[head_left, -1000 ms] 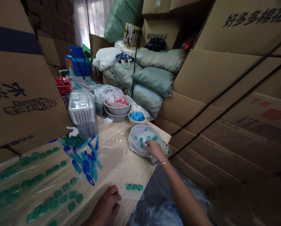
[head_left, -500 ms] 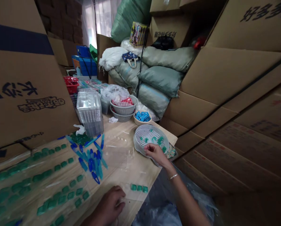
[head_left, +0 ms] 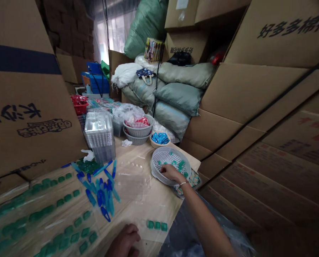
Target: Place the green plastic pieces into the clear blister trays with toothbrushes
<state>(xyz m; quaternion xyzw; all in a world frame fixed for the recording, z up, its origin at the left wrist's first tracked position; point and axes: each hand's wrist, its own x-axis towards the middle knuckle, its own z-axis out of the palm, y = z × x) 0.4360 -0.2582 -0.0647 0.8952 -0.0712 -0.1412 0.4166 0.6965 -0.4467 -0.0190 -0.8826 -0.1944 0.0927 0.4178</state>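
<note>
My right hand [head_left: 171,172] reaches into a white perforated basket [head_left: 159,159] holding several small green pieces [head_left: 180,164]; its fingers are curled on the basket's near side, and what they pinch is hidden. My left hand [head_left: 124,242] rests at the table's near edge with fingers curled, pressing on a clear plastic sheet [head_left: 151,230]. Three green pieces [head_left: 157,225] sit in a row on that sheet, just right of my left hand.
Blue pen-like pieces [head_left: 103,192] lie in a pile mid-table. Clear sheets filled with rows of green pieces [head_left: 55,221] cover the left. A stack of clear trays [head_left: 99,134], grey baskets [head_left: 138,130] and a bowl of blue pieces [head_left: 160,138] stand behind. Cardboard boxes [head_left: 255,107] wall both sides.
My right hand pulled back toward the basket's near rim, then went into the basket again. My left hand stayed on the sheet near the three green pieces. The view shifted slightly.
</note>
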